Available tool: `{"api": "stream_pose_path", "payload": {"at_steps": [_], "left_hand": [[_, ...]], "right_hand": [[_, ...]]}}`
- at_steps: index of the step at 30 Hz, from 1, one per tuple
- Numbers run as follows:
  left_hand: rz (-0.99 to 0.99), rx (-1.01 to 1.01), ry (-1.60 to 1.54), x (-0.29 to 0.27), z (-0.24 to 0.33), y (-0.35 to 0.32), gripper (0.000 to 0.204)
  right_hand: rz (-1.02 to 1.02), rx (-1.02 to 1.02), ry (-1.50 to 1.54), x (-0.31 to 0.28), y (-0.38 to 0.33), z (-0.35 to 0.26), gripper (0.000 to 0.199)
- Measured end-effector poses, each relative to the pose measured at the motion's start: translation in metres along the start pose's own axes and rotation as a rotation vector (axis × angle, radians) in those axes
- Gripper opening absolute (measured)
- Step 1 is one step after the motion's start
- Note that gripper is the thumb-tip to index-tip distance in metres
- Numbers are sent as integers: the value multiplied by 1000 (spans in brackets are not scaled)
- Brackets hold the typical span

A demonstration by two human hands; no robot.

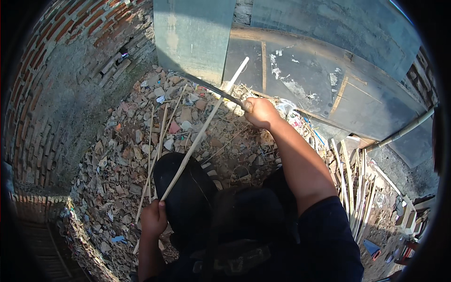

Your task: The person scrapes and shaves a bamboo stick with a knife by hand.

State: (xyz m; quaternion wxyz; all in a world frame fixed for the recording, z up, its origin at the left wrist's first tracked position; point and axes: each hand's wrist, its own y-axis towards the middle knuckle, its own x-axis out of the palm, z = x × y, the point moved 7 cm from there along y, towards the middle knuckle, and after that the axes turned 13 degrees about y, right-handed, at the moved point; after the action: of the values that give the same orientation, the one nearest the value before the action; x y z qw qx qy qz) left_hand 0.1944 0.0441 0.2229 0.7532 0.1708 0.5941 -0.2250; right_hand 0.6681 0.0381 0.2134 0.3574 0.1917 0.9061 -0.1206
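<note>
My left hand (153, 217) is closed around the lower end of a long pale bamboo strip (199, 134), beside my left knee. The strip slants up and to the right across that dark-clothed knee. In my right hand (260, 113) is the handle of a machete (206, 86), fingers wrapped round it. Its long dark blade points up and left and crosses the strip near the strip's upper end. Whether the edge bites into the strip, I cannot tell.
Several bamboo strips (159, 136) lie on the rubble (124, 164) at left; a bundle of strips (359, 188) lies at right. A blue saw (371, 249) sits at lower right. A brick wall (42, 136) stands left, with large grey-blue panels (195, 37) ahead.
</note>
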Motion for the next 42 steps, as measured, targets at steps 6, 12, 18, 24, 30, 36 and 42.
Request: {"api": "stream_pose_path", "payload": {"at_steps": [6,12,18,24,30,36,42], "left_hand": [[-44,-22,-24,-6,2,-1,37],[21,33,10,0,-3,-7,38],[-45,7,-28,-4,0,1,41],[-97,21,-154,-5,-6,1,43],[-166,0,-95,-12,-3,6,45],[-212,-8,-281,-2,-7,3,47],[-153,33,-226,-16,-34,-19,46]], "right_hand": [[-8,-76,-2,14,-14,-25,33],[47,-100,-72,0,-5,-16,33],[177,-48,86,-15,-7,6,33],[-7,-246,-115,-8,-9,-34,31],[235,129,92,-42,-1,45,47],[250,89,8,-43,-23,-8,42],[48,-80,-179,-46,-23,-23,34]]}}
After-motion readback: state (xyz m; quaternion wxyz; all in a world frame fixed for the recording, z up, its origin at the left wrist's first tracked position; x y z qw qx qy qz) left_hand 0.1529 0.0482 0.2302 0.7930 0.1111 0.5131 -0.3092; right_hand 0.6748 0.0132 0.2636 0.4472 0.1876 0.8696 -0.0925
